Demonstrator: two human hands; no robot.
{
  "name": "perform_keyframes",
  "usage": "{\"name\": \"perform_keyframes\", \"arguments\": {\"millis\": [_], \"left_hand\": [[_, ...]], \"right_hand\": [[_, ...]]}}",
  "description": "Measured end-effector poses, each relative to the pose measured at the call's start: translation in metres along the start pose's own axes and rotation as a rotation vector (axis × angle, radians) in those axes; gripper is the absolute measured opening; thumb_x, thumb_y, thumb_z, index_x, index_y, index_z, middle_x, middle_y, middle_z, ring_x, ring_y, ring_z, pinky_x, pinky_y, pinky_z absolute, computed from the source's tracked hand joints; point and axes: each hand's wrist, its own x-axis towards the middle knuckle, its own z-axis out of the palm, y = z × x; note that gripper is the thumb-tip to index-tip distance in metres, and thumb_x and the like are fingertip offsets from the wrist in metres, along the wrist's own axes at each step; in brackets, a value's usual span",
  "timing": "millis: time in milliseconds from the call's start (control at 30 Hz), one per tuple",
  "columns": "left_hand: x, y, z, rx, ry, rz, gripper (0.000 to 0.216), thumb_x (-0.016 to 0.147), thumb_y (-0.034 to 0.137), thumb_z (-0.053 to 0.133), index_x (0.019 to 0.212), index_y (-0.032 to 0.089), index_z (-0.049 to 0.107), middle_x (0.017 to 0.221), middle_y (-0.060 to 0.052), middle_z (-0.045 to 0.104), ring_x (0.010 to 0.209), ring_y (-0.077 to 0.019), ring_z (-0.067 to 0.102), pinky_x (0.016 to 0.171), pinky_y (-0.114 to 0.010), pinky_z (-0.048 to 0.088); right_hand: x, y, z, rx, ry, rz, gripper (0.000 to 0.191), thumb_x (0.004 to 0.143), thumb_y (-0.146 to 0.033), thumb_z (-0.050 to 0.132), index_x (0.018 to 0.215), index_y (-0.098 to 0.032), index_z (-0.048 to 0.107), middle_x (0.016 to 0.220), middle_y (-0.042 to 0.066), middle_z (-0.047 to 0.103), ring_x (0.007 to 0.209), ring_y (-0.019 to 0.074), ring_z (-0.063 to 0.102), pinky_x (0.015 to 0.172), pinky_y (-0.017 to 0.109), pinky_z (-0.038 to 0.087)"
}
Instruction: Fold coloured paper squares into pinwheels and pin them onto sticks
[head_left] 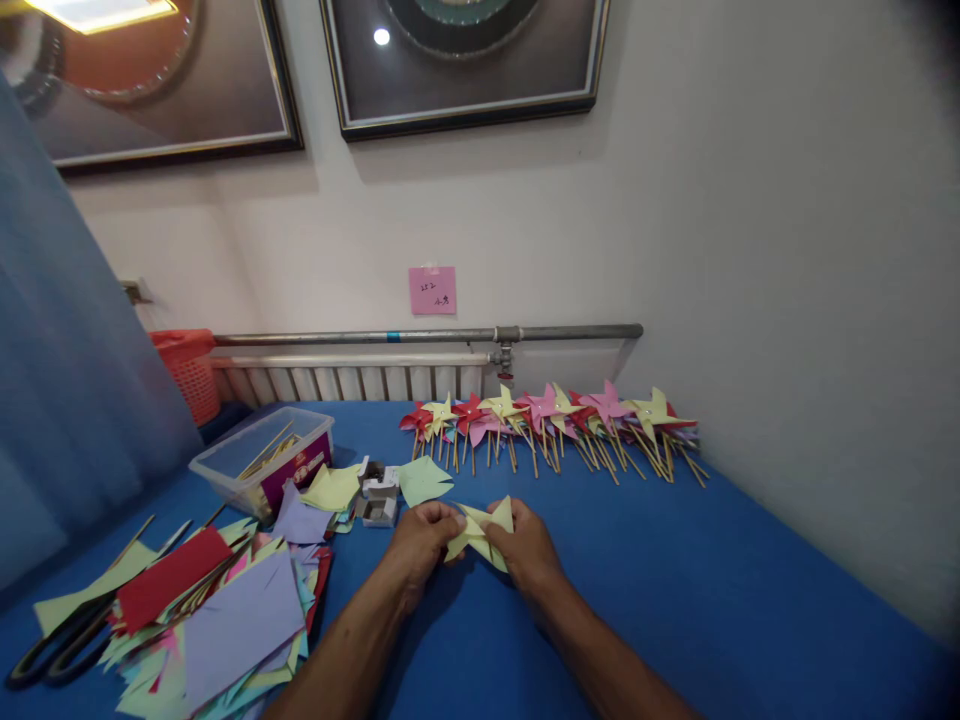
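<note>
My left hand (417, 545) and my right hand (527, 553) meet over the blue table (720, 600), both pinched on a yellow paper pinwheel head (480, 533) whose folded points stick up between the fingers. No stick is visible on it. A row of finished pinwheels (555, 420) in red, pink, yellow and purple lies on sticks along the back of the table, well beyond my hands.
Cut coloured paper squares (225, 620) are heaped at the left with scissors (56, 650) beside them. A clear plastic box (262, 458) holds sticks. Small white cardboard boxes (377, 495) sit near my left hand. An orange basket (187, 370) stands by the radiator.
</note>
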Motion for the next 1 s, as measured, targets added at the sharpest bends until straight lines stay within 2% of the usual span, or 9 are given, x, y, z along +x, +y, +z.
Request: {"name": "perform_keyframes", "arguments": {"millis": [200, 400, 667, 1000], "left_hand": [[0.005, -0.006, 0.001, 0.02, 0.015, 0.029, 0.038, 0.055, 0.044, 0.085, 0.065, 0.015, 0.064, 0.05, -0.001, 0.061, 0.042, -0.0097, 0.049, 0.046, -0.023, 0.035], [0.01, -0.017, 0.005, 0.108, 0.141, 0.093, 0.042, 0.058, 0.052, 0.082, 0.064, 0.017, 0.06, 0.044, 0.002, 0.056, 0.038, -0.0085, 0.043, 0.043, -0.022, 0.028], [0.005, -0.015, 0.008, 0.2, 0.171, 0.151, 0.04, 0.062, 0.052, 0.079, 0.061, 0.018, 0.057, 0.043, 0.003, 0.053, 0.039, -0.0083, 0.041, 0.043, -0.022, 0.026], [0.011, -0.024, 0.008, 0.24, 0.238, 0.201, 0.032, 0.069, 0.041, 0.076, 0.06, 0.019, 0.054, 0.05, 0.006, 0.049, 0.047, -0.0093, 0.041, 0.048, -0.022, 0.029]], "right_hand": [[0.0, 0.007, 0.003, 0.01, -0.001, -0.03, 0.021, 0.066, -0.03, 0.067, 0.085, -0.022, 0.063, 0.067, -0.003, 0.066, 0.062, 0.018, 0.061, 0.058, 0.026, 0.045], [-0.002, 0.005, 0.005, 0.04, -0.016, -0.01, 0.025, 0.064, -0.033, 0.068, 0.085, -0.022, 0.062, 0.066, -0.002, 0.066, 0.062, 0.02, 0.063, 0.057, 0.028, 0.046], [-0.003, 0.005, 0.008, 0.08, -0.027, -0.004, 0.024, 0.063, -0.032, 0.069, 0.083, -0.021, 0.061, 0.065, -0.001, 0.066, 0.061, 0.0191, 0.062, 0.056, 0.027, 0.046], [-0.004, 0.01, 0.014, 0.214, -0.07, 0.006, 0.029, 0.061, -0.04, 0.072, 0.079, -0.021, 0.059, 0.061, -0.003, 0.062, 0.057, 0.0171, 0.059, 0.054, 0.027, 0.046]]}}
